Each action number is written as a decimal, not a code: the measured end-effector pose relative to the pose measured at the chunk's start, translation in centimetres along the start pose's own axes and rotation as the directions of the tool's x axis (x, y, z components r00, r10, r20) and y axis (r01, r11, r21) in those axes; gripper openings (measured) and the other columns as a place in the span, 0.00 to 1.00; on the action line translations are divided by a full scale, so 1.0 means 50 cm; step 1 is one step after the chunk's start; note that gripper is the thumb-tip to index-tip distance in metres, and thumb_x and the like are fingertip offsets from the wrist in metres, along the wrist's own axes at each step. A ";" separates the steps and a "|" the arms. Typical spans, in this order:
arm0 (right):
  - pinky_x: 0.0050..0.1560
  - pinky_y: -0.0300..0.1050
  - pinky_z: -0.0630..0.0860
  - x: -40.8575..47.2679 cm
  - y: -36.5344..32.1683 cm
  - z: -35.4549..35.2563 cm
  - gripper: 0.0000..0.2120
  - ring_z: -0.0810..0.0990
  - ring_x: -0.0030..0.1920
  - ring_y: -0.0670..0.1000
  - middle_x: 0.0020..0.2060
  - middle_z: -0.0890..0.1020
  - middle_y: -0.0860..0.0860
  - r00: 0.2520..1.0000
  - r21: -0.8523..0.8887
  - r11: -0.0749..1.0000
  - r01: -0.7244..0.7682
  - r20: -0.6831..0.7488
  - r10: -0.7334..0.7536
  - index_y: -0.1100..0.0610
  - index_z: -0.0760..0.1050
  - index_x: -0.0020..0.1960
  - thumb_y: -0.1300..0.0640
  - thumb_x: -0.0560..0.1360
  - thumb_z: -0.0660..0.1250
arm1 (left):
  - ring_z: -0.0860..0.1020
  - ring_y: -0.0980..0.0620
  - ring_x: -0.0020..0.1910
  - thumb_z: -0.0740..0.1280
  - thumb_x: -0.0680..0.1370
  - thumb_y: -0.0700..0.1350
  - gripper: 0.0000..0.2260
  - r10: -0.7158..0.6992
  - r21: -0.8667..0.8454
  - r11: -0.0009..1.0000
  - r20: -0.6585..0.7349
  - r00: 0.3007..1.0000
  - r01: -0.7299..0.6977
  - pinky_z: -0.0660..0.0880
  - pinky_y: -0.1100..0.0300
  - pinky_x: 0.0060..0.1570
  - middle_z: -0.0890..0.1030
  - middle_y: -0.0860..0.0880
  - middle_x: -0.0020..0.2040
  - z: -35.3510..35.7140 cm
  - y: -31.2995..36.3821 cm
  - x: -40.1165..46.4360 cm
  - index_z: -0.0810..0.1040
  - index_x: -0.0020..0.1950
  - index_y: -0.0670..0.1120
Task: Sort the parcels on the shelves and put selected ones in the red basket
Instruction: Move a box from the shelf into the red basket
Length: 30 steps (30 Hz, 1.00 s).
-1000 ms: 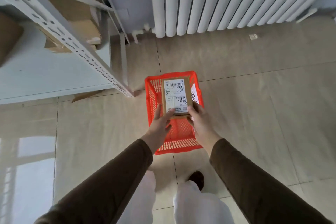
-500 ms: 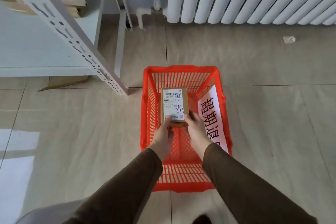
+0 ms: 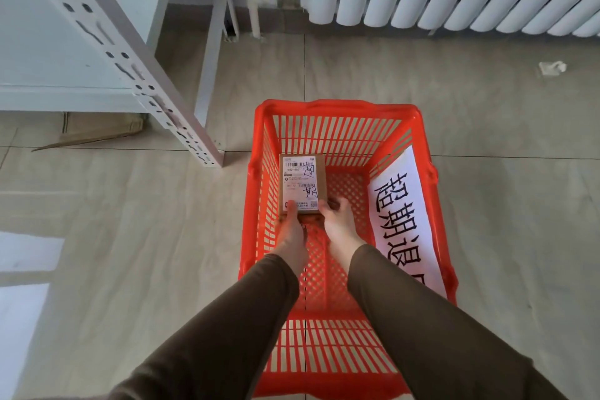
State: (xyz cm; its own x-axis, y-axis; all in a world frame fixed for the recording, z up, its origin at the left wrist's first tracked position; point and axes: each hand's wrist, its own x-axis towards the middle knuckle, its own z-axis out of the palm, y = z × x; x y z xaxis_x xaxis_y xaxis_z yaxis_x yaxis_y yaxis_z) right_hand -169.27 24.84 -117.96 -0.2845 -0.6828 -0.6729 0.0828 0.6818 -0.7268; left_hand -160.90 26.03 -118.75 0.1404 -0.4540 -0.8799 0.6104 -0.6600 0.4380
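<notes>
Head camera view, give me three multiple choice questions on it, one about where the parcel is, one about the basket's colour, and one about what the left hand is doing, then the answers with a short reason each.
1. Where is the parcel?
A. On the shelf
B. Inside the basket, toward its left wall
C. On the floor by the radiator

2. What colour is the basket?
A. Red
B. Blue
C. Green

3. What is the left hand doing?
A. Hanging idle beside the basket
B. Holding the parcel's near edge
C. Pulling on the paper sign

Answers:
1. B, the parcel sits low between the basket's slatted walls, close to the left one.
2. A, the rim, walls and mesh bottom are all red.
3. B, its thumb lies on the label at the parcel's near edge, while the right hand is at the near right corner.
</notes>
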 end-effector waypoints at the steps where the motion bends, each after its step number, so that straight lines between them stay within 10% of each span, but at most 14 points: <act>1: 0.65 0.53 0.78 0.000 0.000 0.004 0.16 0.81 0.59 0.56 0.61 0.81 0.58 1.000 -0.005 1.000 -0.008 -0.007 0.008 0.61 0.71 0.68 0.60 0.82 0.67 | 0.82 0.51 0.47 0.63 0.84 0.57 0.17 0.002 0.006 1.000 -0.002 1.000 -0.002 0.77 0.54 0.57 0.83 0.48 0.56 0.000 0.000 0.004 0.74 0.68 0.49; 11: 0.62 0.49 0.77 0.011 0.002 0.008 0.18 0.80 0.61 0.55 0.62 0.81 0.55 1.000 -0.121 0.993 -0.012 -0.021 0.010 0.61 0.74 0.71 0.63 0.81 0.66 | 0.80 0.48 0.51 0.65 0.84 0.54 0.20 -0.019 0.125 0.992 -0.074 0.997 0.028 0.77 0.47 0.65 0.81 0.49 0.54 -0.010 -0.015 0.042 0.72 0.74 0.51; 17: 0.69 0.52 0.75 -0.003 -0.001 -0.017 0.17 0.80 0.66 0.56 0.63 0.83 0.54 0.995 -0.140 0.990 -0.030 0.093 0.043 0.58 0.77 0.70 0.63 0.82 0.64 | 0.79 0.50 0.39 0.61 0.86 0.51 0.11 -0.018 0.189 0.982 -0.022 1.000 0.022 0.79 0.53 0.49 0.80 0.48 0.43 -0.007 -0.006 0.014 0.78 0.53 0.47; 26: 0.65 0.40 0.67 -0.205 -0.202 -0.070 0.23 0.73 0.73 0.53 0.74 0.74 0.56 0.996 -0.161 0.987 0.027 0.088 -0.013 0.62 0.70 0.76 0.61 0.82 0.65 | 0.76 0.55 0.36 0.59 0.86 0.52 0.17 -0.009 0.247 0.969 0.095 0.995 -0.015 0.73 0.63 0.35 0.81 0.50 0.45 0.006 0.121 -0.236 0.78 0.68 0.43; 30: 0.50 0.34 0.71 -0.382 -0.376 -0.083 0.20 0.75 0.62 0.46 0.71 0.77 0.54 0.994 -0.114 0.992 0.048 0.107 -0.036 0.61 0.73 0.74 0.60 0.82 0.66 | 0.78 0.49 0.60 0.61 0.86 0.52 0.18 0.017 0.214 0.976 0.154 0.988 -0.050 0.76 0.54 0.62 0.80 0.47 0.59 0.036 0.246 -0.439 0.75 0.72 0.43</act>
State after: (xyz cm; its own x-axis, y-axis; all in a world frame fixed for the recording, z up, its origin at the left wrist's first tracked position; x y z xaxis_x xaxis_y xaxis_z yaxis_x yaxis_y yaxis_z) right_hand -169.35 26.14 -90.87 -0.1839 -0.7307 -0.6575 -0.0401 0.6739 -0.7378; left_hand -157.90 26.79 -93.70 0.0289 -0.5523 -0.8332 0.4215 -0.7490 0.5111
